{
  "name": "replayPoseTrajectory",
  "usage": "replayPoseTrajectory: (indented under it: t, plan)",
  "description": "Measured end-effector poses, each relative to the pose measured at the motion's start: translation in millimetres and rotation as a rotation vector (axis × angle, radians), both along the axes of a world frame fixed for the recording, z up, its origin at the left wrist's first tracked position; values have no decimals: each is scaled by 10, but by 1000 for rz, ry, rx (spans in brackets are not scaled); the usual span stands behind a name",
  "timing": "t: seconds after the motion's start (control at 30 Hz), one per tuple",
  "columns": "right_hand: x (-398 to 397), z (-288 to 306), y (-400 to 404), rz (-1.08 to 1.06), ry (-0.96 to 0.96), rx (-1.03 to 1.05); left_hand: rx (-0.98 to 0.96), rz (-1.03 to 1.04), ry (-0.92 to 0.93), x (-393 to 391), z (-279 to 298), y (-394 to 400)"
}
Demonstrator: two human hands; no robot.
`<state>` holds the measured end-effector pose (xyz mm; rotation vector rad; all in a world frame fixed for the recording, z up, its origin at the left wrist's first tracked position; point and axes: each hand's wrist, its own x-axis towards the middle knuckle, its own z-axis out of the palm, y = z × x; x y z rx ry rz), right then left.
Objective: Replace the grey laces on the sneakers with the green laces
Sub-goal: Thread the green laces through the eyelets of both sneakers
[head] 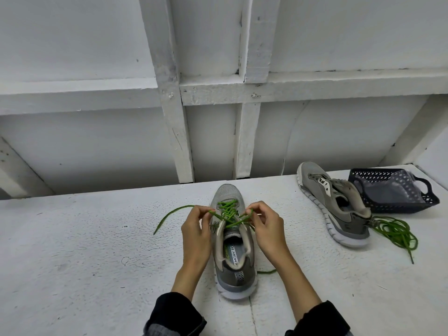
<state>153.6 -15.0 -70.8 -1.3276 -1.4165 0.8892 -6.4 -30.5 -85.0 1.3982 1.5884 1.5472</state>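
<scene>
Two hands flank the sneaker (pixel 230 238) — left hand (pixel 196 226) and right hand (pixel 264 224) each pinch the green lace (pixel 228 212) at its topmost eyelets.

A grey sneaker (pixel 231 241) stands upright on its sole at the centre, toe pointing away, with a green lace (pixel 228 212) criss-crossed through its eyelets (one loose end trails off to the left, another shows by the heel on the right). A second grey sneaker (pixel 335 204) lies tipped on its side well off to the right, unlaced, tongue loose. Just beside its heel sits a second green lace (pixel 395 232), loosely coiled.
</scene>
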Motion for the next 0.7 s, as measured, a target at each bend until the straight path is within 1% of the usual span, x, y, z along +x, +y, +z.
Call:
replayPoseTrajectory:
  t: [0.13, 0.2, 0.33, 0.4, 0.47, 0.63, 0.7]
  plan:
    - [-51, -21, 5, -58, 39, 12, 46, 93, -8, 71, 31, 12]
    - [-55, -29, 20, -53, 60, 5, 31, 83, -33, 71, 38, 29]
    - [61, -46, 18, 47, -4, -85, -117, -127, -56, -84, -20, 62]
    - [102, -67, -21, 105, -61, -150, -175, -215, -14, -160, -75, 44]
    - [105, -92, -75, 118, -107, -158, -166, -251, 49, -181, -111, 11]
    - [121, -94, -110, 53, -199, -63, -137, -187, 105, -206, -79, 10]
    - [174, -57, -103, -45, -177, -35, -133, -97, 55, -247, -47, 22]
